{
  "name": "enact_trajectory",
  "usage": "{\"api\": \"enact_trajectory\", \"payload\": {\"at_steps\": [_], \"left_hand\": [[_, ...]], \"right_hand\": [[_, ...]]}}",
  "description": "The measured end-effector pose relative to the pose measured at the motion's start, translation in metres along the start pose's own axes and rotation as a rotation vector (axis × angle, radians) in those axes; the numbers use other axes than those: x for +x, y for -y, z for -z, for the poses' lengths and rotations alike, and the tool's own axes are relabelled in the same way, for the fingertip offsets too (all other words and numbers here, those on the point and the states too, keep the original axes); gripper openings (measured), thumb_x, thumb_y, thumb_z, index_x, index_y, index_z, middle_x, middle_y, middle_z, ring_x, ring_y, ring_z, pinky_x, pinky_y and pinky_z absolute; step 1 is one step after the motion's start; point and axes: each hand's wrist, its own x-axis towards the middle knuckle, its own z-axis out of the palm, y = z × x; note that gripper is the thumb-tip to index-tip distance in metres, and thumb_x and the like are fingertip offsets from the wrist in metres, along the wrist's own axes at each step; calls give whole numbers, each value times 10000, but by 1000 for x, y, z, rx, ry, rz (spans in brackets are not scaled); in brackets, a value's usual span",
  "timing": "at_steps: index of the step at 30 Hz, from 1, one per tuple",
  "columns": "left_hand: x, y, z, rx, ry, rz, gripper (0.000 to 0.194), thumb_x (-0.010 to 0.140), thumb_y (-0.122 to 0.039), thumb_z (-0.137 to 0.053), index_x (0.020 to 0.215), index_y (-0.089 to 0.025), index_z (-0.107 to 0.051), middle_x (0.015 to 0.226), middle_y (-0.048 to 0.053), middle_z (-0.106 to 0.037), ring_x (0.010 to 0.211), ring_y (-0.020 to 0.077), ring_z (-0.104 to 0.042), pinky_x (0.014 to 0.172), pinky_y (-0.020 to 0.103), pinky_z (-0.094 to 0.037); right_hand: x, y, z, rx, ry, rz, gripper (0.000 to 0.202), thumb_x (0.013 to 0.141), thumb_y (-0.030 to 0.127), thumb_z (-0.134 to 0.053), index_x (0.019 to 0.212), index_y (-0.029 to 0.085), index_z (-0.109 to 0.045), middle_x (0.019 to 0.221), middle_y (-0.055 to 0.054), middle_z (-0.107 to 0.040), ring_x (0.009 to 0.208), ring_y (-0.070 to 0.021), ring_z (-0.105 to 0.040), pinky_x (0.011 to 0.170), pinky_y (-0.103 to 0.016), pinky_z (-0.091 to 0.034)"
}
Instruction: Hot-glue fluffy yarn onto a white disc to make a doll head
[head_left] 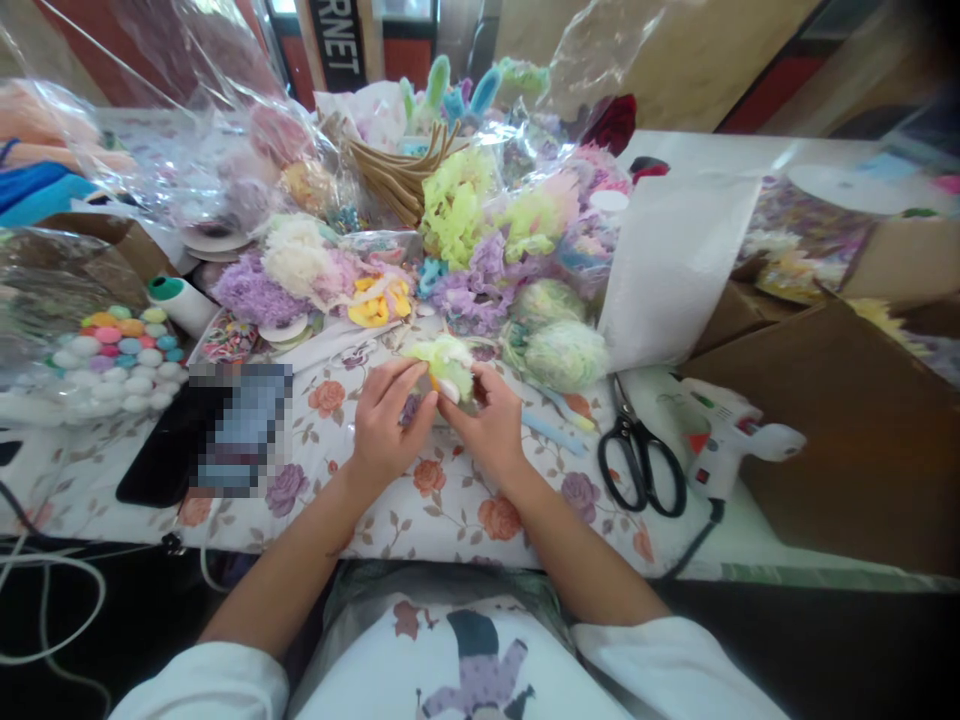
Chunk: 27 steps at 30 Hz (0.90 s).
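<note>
Both hands meet over the middle of the flowered tablecloth (427, 515), around a small fluffy yellow-and-white piece (448, 360) with a bit of orange at its lower left. My left hand (390, 415) grips it from the left with bent fingers. On the other side, my right hand (486, 420) pinches its lower right edge. The fingers cover part of the piece, so its exact kind cannot be made out. Just beyond it lie balls of pale green fluffy yarn (566, 355) and purple ruffled trim (480, 285).
Black-handled scissors (641, 465) and a white glue gun (731, 435) with a cord lie at right, beside a brown cardboard box (840, 430). At left are a dark phone (169, 440), a bag of coloured pompoms (124, 350) and a thread spool (180, 300). Trims and clear plastic heap up behind.
</note>
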Motion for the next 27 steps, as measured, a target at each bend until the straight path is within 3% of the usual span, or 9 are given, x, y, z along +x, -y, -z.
{"api": "enact_trajectory", "payload": {"at_steps": [15, 23, 27], "left_hand": [[6, 4, 3, 25, 24, -29, 211, 832, -226, -618, 1037, -205, -663, 1008, 86, -687, 995, 245, -602, 930, 417, -476], [3, 3, -1, -13, 108, -9, 396, 834, -256, -620, 1225, -197, -610, 1193, 121, -636, 1160, 278, -532, 1046, 464, -403], [4, 4, -1, -70, 75, 2, 355, 849, -227, -611, 1200, -177, -618, 1143, 119, -639, 1137, 256, -543, 1044, 448, -414]], "right_hand": [[1, -11, 1, -161, 9, 134, 307, 762, 466, -647, 933, 214, -607, 815, -50, -683, 701, -204, -598, 682, -325, -479], [8, -13, 5, -178, -23, 92, 342, 743, 426, -680, 998, 202, -634, 832, -41, -689, 713, -201, -597, 697, -324, -484], [10, -14, 6, -163, -39, 126, 352, 745, 428, -693, 1004, 194, -648, 838, -41, -697, 713, -195, -608, 691, -313, -491]]}}
